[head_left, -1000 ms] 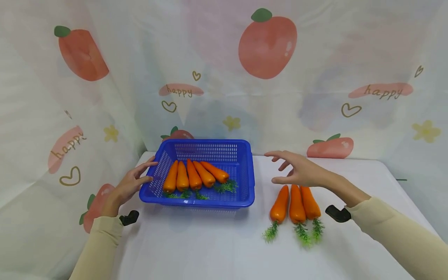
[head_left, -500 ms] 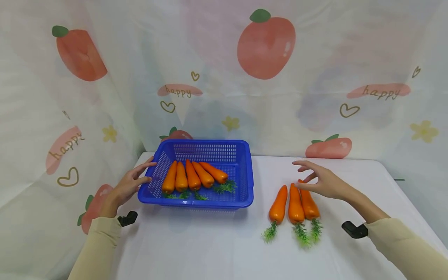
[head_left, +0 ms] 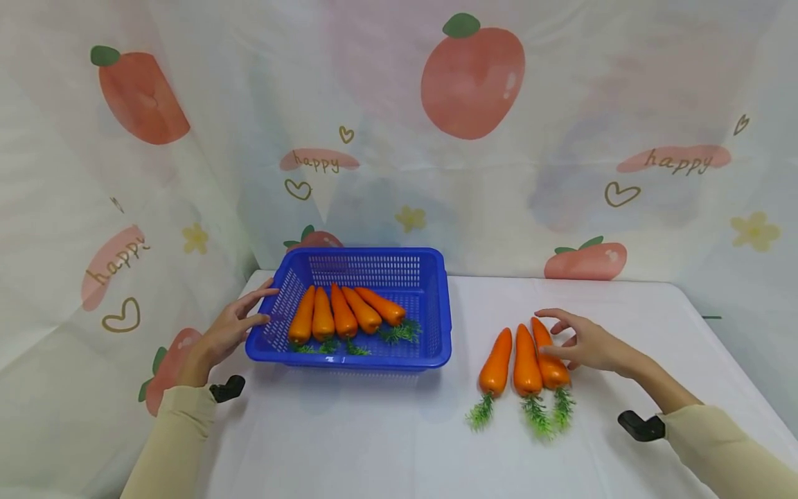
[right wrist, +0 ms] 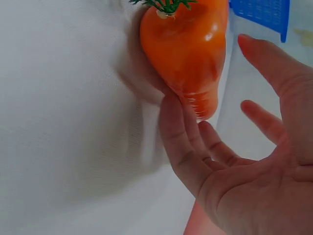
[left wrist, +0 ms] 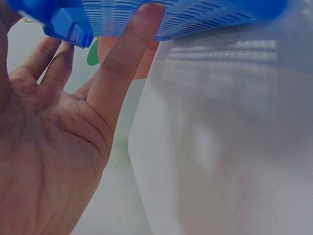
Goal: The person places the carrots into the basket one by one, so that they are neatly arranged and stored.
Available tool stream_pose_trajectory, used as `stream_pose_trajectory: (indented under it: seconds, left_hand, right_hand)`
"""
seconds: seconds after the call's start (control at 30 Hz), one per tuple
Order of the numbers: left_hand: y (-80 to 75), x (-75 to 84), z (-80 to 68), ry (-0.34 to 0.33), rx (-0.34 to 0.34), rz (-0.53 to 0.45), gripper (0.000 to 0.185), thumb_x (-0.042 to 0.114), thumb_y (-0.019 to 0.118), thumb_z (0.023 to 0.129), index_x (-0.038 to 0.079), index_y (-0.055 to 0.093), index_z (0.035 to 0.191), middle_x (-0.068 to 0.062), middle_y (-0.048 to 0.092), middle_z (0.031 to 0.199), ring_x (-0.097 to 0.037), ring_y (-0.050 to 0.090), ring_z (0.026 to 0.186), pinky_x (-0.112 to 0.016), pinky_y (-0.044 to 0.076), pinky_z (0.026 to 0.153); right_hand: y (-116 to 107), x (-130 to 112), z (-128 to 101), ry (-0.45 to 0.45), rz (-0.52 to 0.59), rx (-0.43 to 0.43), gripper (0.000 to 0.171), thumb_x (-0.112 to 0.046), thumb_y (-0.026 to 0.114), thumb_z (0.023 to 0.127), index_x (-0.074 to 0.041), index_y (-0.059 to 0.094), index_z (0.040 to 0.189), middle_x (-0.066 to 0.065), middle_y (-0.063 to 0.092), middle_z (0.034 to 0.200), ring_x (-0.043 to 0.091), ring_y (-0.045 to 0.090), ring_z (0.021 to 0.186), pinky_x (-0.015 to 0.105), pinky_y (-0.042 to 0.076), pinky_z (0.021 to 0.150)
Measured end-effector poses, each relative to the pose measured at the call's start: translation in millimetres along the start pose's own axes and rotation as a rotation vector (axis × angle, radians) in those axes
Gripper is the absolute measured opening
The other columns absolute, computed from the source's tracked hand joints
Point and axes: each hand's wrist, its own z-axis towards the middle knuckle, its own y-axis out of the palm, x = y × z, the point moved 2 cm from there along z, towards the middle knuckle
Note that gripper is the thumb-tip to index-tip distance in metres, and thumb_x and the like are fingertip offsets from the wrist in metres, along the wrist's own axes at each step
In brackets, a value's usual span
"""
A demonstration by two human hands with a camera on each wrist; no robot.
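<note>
A blue slotted basket [head_left: 436, 326] stands on the white table and holds several orange carrots [head_left: 339, 312] side by side, green tops toward me. My left hand [head_left: 240, 322] rests with straight fingers against the basket's left wall [left wrist: 122, 17]. Three more carrots lie on the cloth to the right of the basket. My right hand [head_left: 576, 343] is open beside them, its thumb touching the rightmost carrot [head_left: 548, 357]. In the right wrist view the fingers [right wrist: 181, 137] lie along that carrot [right wrist: 188, 46], not closed round it.
A curtain printed with tomatoes and "happy" [head_left: 474, 76] closes off the back and left. White cloth [head_left: 349, 436] covers the table, whose right edge [head_left: 736, 353] runs near my right forearm. Black wrist mounts [head_left: 639, 425] sit on both sleeves.
My right hand has come down and toward me, from hovering above the three loose carrots to touching the rightmost one. The left hand and the basket have stayed put.
</note>
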Motion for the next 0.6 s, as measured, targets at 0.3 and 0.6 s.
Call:
stream_pose_trajectory:
  seconds: [0.3,0.6]
  left_hand:
    - [-0.9,0.0,0.2,0.004,-0.009,-0.002,0.059,0.015,0.061,0.102,0.015,0.041,0.158,0.004,0.008,0.173,-0.043,0.009,0.156,-0.068,0.04,0.106]
    - [1.0,1.6,0.0,-0.012,0.005,-0.005,0.06,0.012,0.061,0.101,0.014,0.041,0.158,0.004,0.007,0.173,-0.045,0.01,0.155,-0.069,0.039,0.105]
  right_hand:
    - [5.6,5.0,-1.4,0.035,0.022,-0.072,0.077,-0.024,0.076,0.094,-0.001,0.035,0.155,0.026,0.053,0.119,0.026,0.065,0.083,0.039,0.063,0.068]
    - [8.4,5.2,-1.1,0.034,0.011,-0.067,0.074,-0.022,0.077,0.093,0.003,0.039,0.152,0.025,0.057,0.117,0.025,0.065,0.081,0.038,0.063,0.068]
